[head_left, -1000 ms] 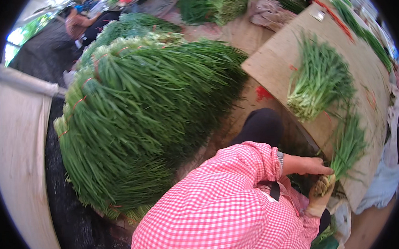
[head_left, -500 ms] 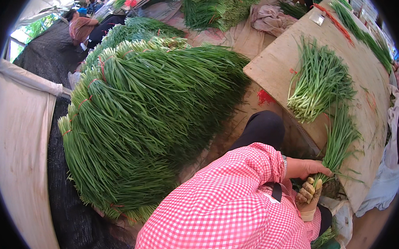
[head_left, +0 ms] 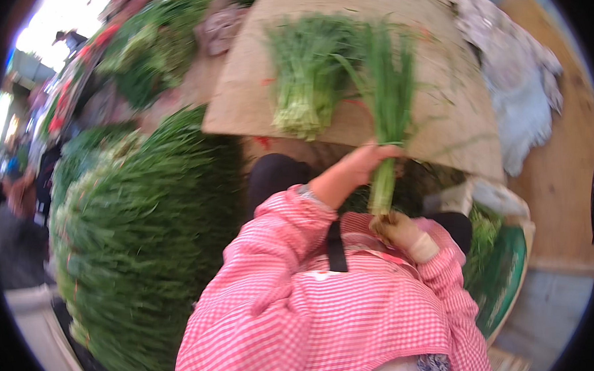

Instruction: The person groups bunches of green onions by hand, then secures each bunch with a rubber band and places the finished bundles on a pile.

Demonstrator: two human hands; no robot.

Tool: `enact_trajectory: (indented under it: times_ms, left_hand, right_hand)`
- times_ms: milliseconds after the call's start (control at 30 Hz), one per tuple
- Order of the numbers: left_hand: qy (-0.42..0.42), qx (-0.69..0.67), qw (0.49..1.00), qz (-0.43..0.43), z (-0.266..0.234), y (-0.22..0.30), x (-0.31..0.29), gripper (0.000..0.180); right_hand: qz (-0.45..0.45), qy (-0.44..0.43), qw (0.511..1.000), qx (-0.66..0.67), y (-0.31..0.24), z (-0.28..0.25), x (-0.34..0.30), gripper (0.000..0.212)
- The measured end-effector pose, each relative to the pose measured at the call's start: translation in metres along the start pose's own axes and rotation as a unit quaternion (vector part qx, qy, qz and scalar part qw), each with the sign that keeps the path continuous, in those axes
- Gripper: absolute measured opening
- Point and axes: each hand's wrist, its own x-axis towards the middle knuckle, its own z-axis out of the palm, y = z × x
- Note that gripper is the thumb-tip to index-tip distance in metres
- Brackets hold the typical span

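A slim bunch of garlic chives (head_left: 392, 90) stands out in front of me, green leaves pointing away over the board and pale stems toward my body. My left hand (head_left: 371, 159) is closed around its stems near the board's front edge. At the cut stem ends, my right hand (head_left: 401, 231) has its fingers curled in against the bunch; they have brown-stained coverings, and a tan band circles the wrist. Motion blur hides exactly what its fingertips pinch. Left of the held bunch, a thicker pile of garlic chives (head_left: 309, 80) lies on the wooden board (head_left: 238, 97).
Bundled garlic chives (head_left: 148, 245) form a big stack at my left. A crate (head_left: 515, 208) with a green container (head_left: 505, 281) and loose greens stands at my right. Cloth (head_left: 513, 82) hangs off the board's right edge. People (head_left: 21, 193) are at the far left.
My view has swung right, so the board now lies straight ahead. The held bunch is lifted more upright, and my right hand has slid from the stems down to their ends.
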Motion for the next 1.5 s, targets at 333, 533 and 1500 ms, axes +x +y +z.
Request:
enact_trajectory:
  times_ms: [333, 533, 1500]
  left_hand:
    - [0.056, -0.018, 0.988, -0.145, -0.034, -0.057, -0.002, 0.017]
    - [0.041, -0.058, 0.985, -0.157, -0.042, -0.058, -0.005, 0.022]
    - [0.029, 0.110, 0.984, -0.140, -0.036, -0.052, -0.011, 0.020]
  right_hand:
    - [-0.025, 0.196, 0.980, 0.012, 0.001, -0.037, 0.006, 0.039]
    - [-0.193, 0.310, 0.931, -0.001, 0.007, -0.036, 0.027, 0.025]
    - [-0.006, 0.210, 0.898, -0.386, -0.067, -0.071, -0.019, 0.062]
